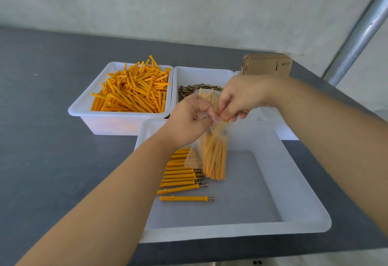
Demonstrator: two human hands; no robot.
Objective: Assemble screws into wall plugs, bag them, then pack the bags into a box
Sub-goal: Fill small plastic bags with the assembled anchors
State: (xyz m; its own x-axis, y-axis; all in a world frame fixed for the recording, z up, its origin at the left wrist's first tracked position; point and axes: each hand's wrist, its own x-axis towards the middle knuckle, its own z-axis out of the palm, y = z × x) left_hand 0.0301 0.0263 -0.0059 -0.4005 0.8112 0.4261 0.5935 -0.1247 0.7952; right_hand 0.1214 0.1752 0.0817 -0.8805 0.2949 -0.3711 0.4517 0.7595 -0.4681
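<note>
Nearest, along the bottom edge: front rim of a white tray (231, 233) on the dark counter (52, 139). Inside it, a row of orange plugs with screws (180, 181) already pushed in, lying flat near the left wall, one more apart from the row at the front.

Above the tray, held upright: a clear plastic bag (214, 156) packed with orange plugs, bottom corner hanging just over the row. Left hand (189, 122) curled, pinching the bag's mouth from the left. Right hand (239, 99) curled too, pinching the same mouth from the right, fingertips close to the left hand's. Looks like sealing or closing the top; hard to tell whether the strip is already pressed shut.

Probably light for its bulk, yet lumpy: thin, soft, slippery film around stiff rods with metal heads and points. Likely to sag and swing below the pinch, and a screw tip could poke through. Best taken by the top edge while sealing, then around the middle of the bundle for carrying.

Farther back: a bin of loose plugs (130, 93), a bin of screws (199, 89), and flat cardboard boxes (266, 64) at the counter's far corner.
</note>
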